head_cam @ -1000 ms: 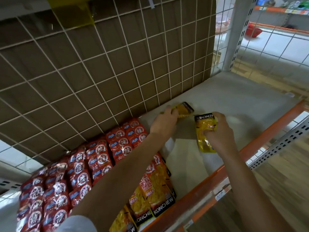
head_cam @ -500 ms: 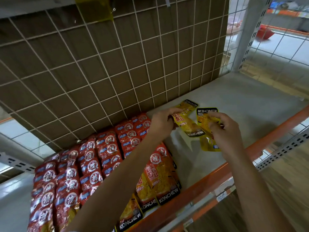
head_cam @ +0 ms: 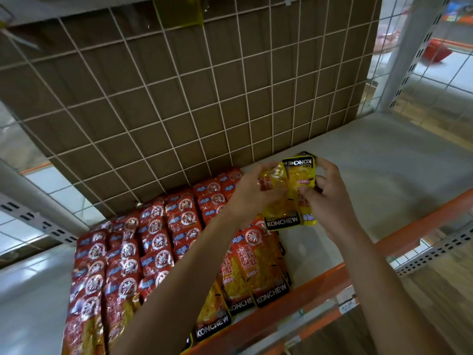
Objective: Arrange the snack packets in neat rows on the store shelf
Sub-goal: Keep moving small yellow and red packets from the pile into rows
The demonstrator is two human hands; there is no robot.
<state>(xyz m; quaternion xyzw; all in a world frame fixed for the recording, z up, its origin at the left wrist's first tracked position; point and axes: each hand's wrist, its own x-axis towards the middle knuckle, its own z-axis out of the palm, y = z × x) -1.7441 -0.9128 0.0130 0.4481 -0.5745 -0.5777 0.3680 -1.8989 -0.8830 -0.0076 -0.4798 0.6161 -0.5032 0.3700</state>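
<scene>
Since half a second ago the hands have drawn their yellow packets together: the upright Konchew packet (head_cam: 279, 208) now overlaps the inverted Konchew packet (head_cam: 300, 179). Both are held just above the grey shelf (head_cam: 384, 162), beside the red packet rows (head_cam: 158, 231). The left hand (head_cam: 252, 194) grips the upright one, and the right hand (head_cam: 330, 201) pinches the inverted one with curled fingers.

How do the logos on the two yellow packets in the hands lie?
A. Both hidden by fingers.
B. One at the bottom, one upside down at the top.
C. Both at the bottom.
B: the left packet reads KONCHEW along its bottom edge, while the right packet shows it upside down at its top.
</scene>
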